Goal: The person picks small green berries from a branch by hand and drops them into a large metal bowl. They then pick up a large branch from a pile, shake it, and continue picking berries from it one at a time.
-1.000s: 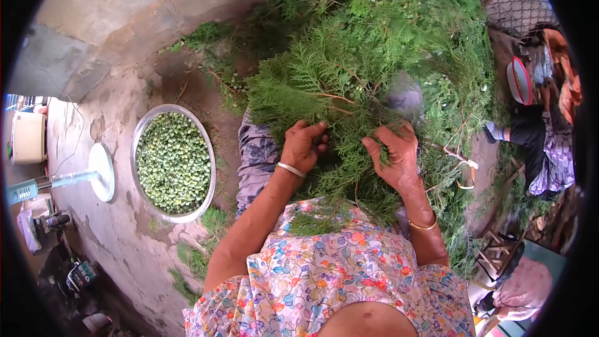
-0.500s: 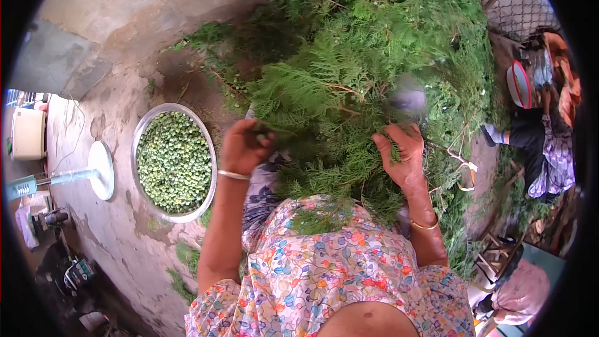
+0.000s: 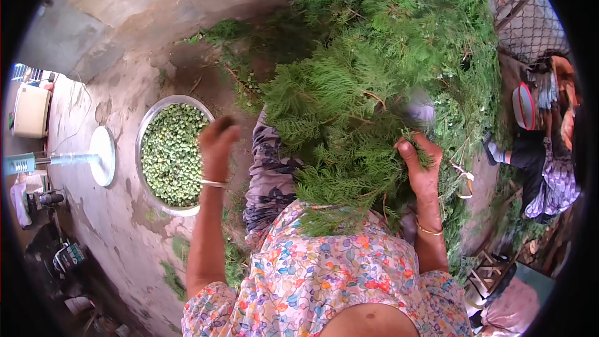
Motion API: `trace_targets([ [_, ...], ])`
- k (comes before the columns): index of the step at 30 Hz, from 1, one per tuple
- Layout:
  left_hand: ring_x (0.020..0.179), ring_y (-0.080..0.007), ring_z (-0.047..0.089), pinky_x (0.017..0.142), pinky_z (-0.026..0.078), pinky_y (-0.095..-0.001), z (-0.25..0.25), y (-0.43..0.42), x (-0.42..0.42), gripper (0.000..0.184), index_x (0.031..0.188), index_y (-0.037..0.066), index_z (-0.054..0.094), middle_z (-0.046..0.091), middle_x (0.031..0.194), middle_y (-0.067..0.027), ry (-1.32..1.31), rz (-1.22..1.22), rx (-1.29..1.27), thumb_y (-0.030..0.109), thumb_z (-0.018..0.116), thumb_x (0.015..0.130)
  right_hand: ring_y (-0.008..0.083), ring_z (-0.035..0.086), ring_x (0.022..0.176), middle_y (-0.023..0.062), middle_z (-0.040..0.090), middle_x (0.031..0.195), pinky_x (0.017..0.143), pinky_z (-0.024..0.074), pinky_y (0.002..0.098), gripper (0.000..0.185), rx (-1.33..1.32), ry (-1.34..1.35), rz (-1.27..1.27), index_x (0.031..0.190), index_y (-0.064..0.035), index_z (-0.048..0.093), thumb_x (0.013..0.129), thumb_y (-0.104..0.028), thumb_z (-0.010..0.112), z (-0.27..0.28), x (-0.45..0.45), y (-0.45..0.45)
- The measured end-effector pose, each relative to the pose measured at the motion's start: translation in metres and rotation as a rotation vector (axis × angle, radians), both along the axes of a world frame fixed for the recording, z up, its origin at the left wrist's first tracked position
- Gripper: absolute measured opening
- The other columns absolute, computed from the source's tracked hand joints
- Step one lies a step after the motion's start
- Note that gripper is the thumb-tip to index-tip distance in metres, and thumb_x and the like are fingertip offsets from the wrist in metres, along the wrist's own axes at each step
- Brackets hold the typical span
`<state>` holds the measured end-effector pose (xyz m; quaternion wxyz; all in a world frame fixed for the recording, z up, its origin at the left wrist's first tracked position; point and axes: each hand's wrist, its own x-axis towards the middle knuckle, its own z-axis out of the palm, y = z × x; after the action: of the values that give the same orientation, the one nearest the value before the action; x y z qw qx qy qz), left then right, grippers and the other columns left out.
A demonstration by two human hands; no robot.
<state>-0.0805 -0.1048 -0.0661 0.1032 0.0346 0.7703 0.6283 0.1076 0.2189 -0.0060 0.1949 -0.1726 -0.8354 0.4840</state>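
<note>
My left hand (image 3: 217, 150) is over the right rim of a round metal basin (image 3: 141, 168), which holds many small green cones (image 3: 171, 156). Motion blurs its fingers, so what they hold cannot be made out. On my lap lies a leafy green branch (image 3: 349, 125), its sprays hanging over my patterned trousers (image 3: 269, 175) and the hem of my flowered top. My right hand (image 3: 424, 162) pinches a spray of this foliage between thumb and fingers, at the right side of my lap.
A heap of cut green branches (image 3: 405, 19) covers the floor ahead and to the right. On the left stands a fan (image 3: 103, 156). A person (image 3: 552, 175) sits at the right, near a red-rimmed basin (image 3: 524, 106); another person in pink (image 3: 511, 309) is lower right.
My left hand has left the branch and moved leftward to the basin. My right hand stays at the foliage, slightly lower now. The view has shifted a little.
</note>
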Motion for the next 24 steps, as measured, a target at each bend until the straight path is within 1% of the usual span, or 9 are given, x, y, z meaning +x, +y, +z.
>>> trace_targets([
  [7, 0.089, -0.0186, 0.062, 0.078, 0.052, -0.0326, 0.011, 0.120, 0.014, 0.030, 0.107, 0.000, 0.062, 0.066, 0.099, -0.0105, -0.127, -0.360, -0.076, 0.015, 0.070, 0.082, 0.0113, 0.055, 0.069, 0.0039, 0.062, 0.072, 0.066, 0.0433, 0.0261, 0.031, -0.178, 0.020, -0.048, 0.080, 0.0018, 0.064, 0.085, -0.029, 0.068, 0.000, 0.015, 0.010],
  [9, 0.090, -0.0206, 0.062, 0.081, 0.053, -0.0353, -0.010, 0.143, 0.006, 0.030, 0.110, 0.005, 0.060, 0.064, 0.104, -0.0092, -0.740, 0.013, 0.935, 0.013, 0.070, 0.083, 0.0118, 0.055, 0.068, 0.0039, 0.062, 0.073, 0.064, 0.0434, 0.0265, 0.031, -0.107, -0.027, 0.020, 0.080, 0.0019, 0.064, 0.086, -0.028, 0.067, 0.006, 0.017, 0.011],
  [11, 0.092, -0.0219, 0.062, 0.081, 0.054, -0.0373, -0.003, 0.152, -0.005, 0.033, 0.112, 0.004, 0.058, 0.063, 0.106, -0.0074, -0.790, 0.016, 1.013, 0.012, 0.070, 0.082, 0.0136, 0.055, 0.067, 0.0049, 0.061, 0.071, 0.063, 0.0432, 0.0272, 0.028, -0.071, -0.013, 0.019, 0.079, 0.0014, 0.064, 0.085, -0.026, 0.068, 0.004, 0.017, 0.012],
  [15, 0.099, -0.0239, 0.059, 0.091, 0.046, -0.0373, 0.022, 0.165, -0.011, 0.030, 0.113, 0.001, 0.058, 0.063, 0.107, -0.0093, -0.571, 0.022, 0.938, 0.016, 0.064, 0.088, 0.0238, 0.053, 0.064, 0.0100, 0.055, 0.067, 0.060, 0.0415, 0.0325, 0.023, 0.084, 0.008, -0.010, 0.076, -0.0001, 0.058, 0.080, -0.017, 0.072, -0.010, 0.017, 0.013],
  [17, 0.098, -0.0199, 0.060, 0.082, 0.050, -0.0373, 0.028, 0.160, -0.007, 0.029, 0.112, 0.002, 0.059, 0.062, 0.111, -0.0090, 0.434, -0.066, 0.139, 0.008, 0.066, 0.085, 0.0231, 0.049, 0.064, 0.0093, 0.054, 0.067, 0.062, 0.0422, 0.0338, 0.026, 0.333, -0.023, 0.015, 0.074, 0.0010, 0.057, 0.083, -0.020, 0.070, -0.008, 0.012, 0.008],
  [21, 0.105, -0.0233, 0.055, 0.093, 0.042, -0.0392, 0.005, 0.154, 0.005, 0.034, 0.116, 0.005, 0.059, 0.060, 0.118, -0.0079, 1.055, -0.134, -0.383, 0.020, 0.064, 0.086, 0.0287, 0.042, 0.063, 0.0104, 0.047, 0.065, 0.060, 0.0392, 0.0348, 0.026, 0.332, 0.070, 0.006, 0.071, 0.0000, 0.053, 0.081, -0.017, 0.070, -0.009, 0.005, 0.000],
  [22, 0.101, -0.0284, 0.055, 0.090, 0.043, -0.0387, -0.028, 0.166, 0.011, 0.039, 0.116, 0.008, 0.060, 0.061, 0.116, -0.0073, 0.376, -0.066, 0.316, 0.021, 0.065, 0.079, 0.0303, 0.044, 0.063, 0.0110, 0.048, 0.065, 0.063, 0.0388, 0.0367, 0.019, 0.330, 0.035, 0.015, 0.072, -0.0021, 0.053, 0.079, -0.010, 0.068, -0.008, 0.006, 0.000],
  [23, 0.101, -0.0284, 0.055, 0.090, 0.043, -0.0387, 0.001, 0.167, 0.011, 0.039, 0.116, 0.008, 0.060, 0.061, 0.116, -0.0073, 0.375, -0.077, 0.321, 0.021, 0.065, 0.079, 0.0303, 0.044, 0.063, 0.0110, 0.048, 0.065, 0.063, 0.0388, 0.0367, 0.019, 0.333, 0.034, 0.004, 0.072, -0.0021, 0.053, 0.079, -0.010, 0.068, -0.009, 0.007, 0.001],
  [24, 0.103, -0.0305, 0.053, 0.090, 0.044, -0.0392, 0.033, 0.163, 0.009, 0.044, 0.117, 0.009, 0.060, 0.060, 0.117, -0.0087, 0.715, -0.145, 0.105, 0.022, 0.065, 0.075, 0.0322, 0.047, 0.061, 0.0112, 0.050, 0.065, 0.064, 0.0400, 0.0374, 0.017, 0.398, 0.043, 0.015, 0.075, -0.0033, 0.055, 0.076, -0.009, 0.071, -0.012, 0.007, 0.002],
])
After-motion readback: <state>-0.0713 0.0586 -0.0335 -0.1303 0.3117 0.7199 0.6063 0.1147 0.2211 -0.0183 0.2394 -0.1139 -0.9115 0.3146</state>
